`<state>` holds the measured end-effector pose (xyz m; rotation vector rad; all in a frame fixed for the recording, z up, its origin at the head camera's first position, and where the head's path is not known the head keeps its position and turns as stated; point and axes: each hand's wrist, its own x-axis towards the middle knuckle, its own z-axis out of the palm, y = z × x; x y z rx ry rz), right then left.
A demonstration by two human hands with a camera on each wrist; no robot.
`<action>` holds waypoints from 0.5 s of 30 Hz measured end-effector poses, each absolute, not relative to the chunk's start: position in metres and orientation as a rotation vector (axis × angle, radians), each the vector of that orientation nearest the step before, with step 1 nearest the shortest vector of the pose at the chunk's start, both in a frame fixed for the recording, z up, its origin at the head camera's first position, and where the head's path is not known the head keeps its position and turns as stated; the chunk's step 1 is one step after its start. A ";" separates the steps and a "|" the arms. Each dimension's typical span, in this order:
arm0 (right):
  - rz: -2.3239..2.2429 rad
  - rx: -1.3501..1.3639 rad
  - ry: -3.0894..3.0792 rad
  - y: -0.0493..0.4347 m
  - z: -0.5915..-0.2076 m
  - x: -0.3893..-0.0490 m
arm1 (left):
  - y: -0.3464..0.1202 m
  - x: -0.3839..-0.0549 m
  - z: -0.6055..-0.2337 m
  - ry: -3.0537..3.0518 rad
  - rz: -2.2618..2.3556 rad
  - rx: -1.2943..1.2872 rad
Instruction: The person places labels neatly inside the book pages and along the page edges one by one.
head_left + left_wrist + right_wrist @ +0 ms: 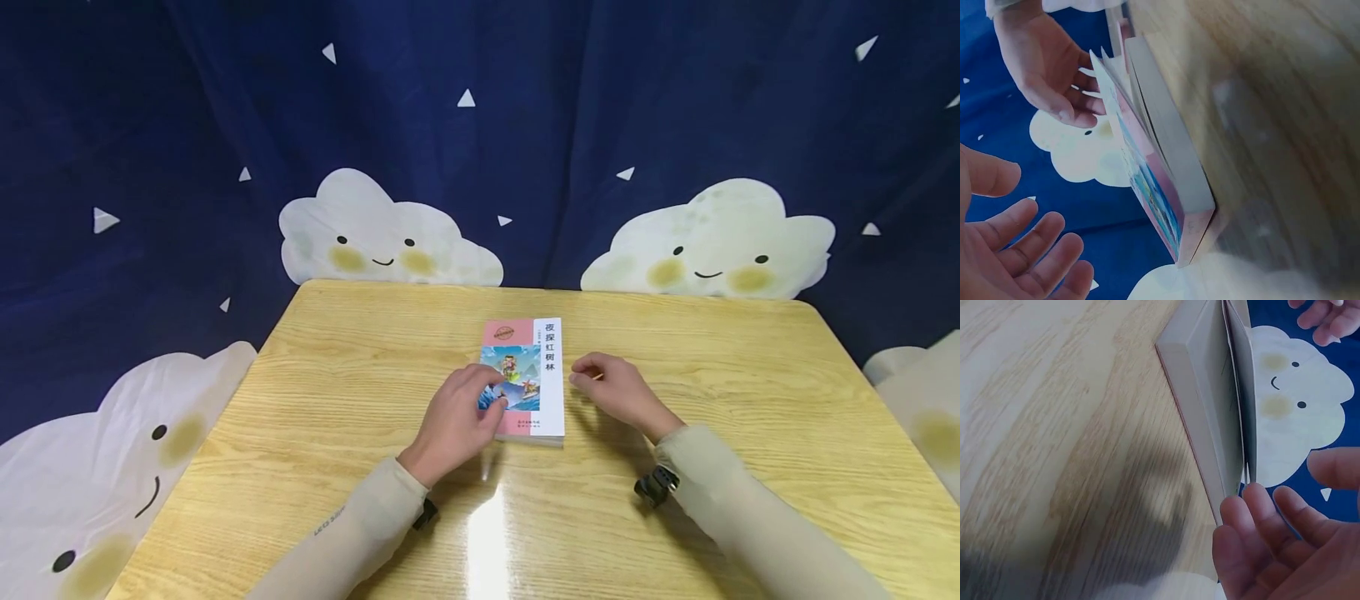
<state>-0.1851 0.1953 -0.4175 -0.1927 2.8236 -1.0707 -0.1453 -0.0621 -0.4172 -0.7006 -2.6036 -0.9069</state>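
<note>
One pink-and-white paperback book lies on the yellowish wooden table, its blue-illustrated front cover slightly raised. Over its left side, the bare left hand is loosely spread, holding nothing; the right hand, relaxed and empty, is just beside its right edge.

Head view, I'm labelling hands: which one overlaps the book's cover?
The left hand: it hides part of the book, while the right hand shows beyond the book's right edge.

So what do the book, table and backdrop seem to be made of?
Book: paper, its smooth cover perhaps card, standing thinly apart from pale pages.
Table: wood or wood-look laminate, glossy; grain and bright reflection show.
Backdrop: probably matt cloth; it hangs in soft folds.
</note>
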 end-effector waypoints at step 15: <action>-1.153 -0.022 2.645 0.191 -0.427 -0.197 | -0.059 -0.143 -0.425 -2.694 -0.935 -0.724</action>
